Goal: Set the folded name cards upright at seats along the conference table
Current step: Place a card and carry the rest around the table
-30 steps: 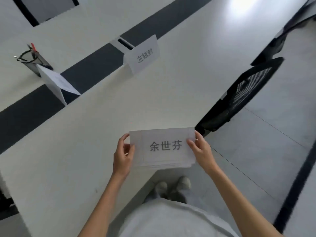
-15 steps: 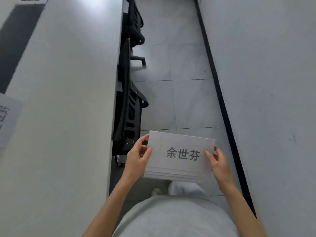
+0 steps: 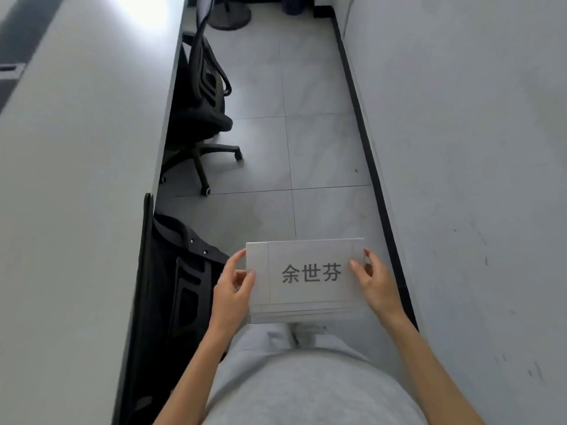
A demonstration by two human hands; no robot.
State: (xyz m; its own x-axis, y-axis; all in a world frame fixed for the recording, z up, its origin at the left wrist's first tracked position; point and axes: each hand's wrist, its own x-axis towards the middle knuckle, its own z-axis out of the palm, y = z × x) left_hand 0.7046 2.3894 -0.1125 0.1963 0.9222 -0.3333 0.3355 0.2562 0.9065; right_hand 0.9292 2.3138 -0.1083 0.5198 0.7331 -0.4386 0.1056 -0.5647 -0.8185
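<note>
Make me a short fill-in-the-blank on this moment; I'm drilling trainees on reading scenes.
1. The stack of name cards is held by ____ hands.
2. The left hand grips the stack's ____ edge.
3. The conference table lies on the person's ____ side.
4. The nearest chair is coloured ____.

Missing words: both; left; left; black

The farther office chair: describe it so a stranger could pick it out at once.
Follow the long white table's right edge up the aisle. Two black chairs are tucked against it. The farther office chair is the one whose wheeled star base shows on the grey tiles; the nearer chair shows only its backrest.
</note>
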